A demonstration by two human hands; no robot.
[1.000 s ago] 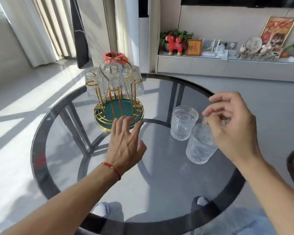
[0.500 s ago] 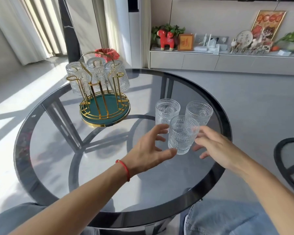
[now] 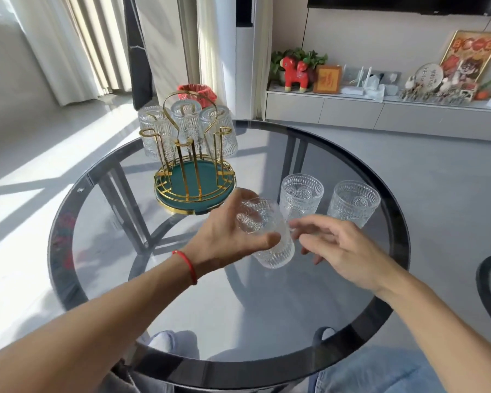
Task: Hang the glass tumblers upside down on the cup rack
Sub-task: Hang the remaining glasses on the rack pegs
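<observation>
Glass table [image 3: 380, 321]: left hand [image 3: 227, 236] covers tumbler [image 3: 270, 242] rim.

- Round smoked-glass table [image 3: 366, 171] with a dark rim beneath the hands.
- Pale curtains [image 3: 77, 43] far beyond the left hand; sunlight stripes the grey floor [image 3: 40, 154].
- Low grey cabinet [image 3: 352, 112] beyond the right hand carries a red horse figurine [image 3: 295, 73] and framed pictures [image 3: 328, 79].
</observation>
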